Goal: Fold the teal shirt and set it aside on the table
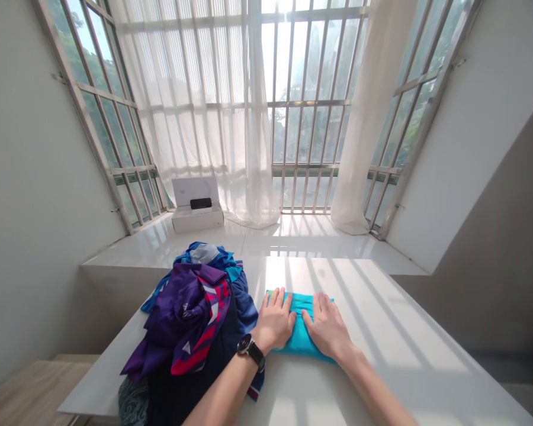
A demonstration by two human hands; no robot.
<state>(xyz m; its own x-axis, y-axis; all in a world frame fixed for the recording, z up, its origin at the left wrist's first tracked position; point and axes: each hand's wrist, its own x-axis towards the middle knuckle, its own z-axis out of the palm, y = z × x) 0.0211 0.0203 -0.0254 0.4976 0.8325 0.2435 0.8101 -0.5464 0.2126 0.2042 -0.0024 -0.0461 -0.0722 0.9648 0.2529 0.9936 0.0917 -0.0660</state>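
A bright turquoise garment (302, 337), folded into a compact rectangle, lies on the white table in front of me. My left hand (275, 319) rests flat on its left part, fingers stretched out and pointing away from me. On its right part my right hand (326, 325) presses down the same way, fingers extended. Both thumbs point inward over the cloth. To the left sits a heap of crumpled clothes, with a purple garment (182, 296) trimmed in red and white on top, blue pieces behind it and dark navy cloth beneath.
The white table (382, 331) carries striped shadows from the barred window. Behind it, on a glossy sill (249, 239), stands an open white box (198, 220) with a black device (201, 203) on it. Sheer curtains (204, 106) hang down to the sill. Walls rise on both sides.
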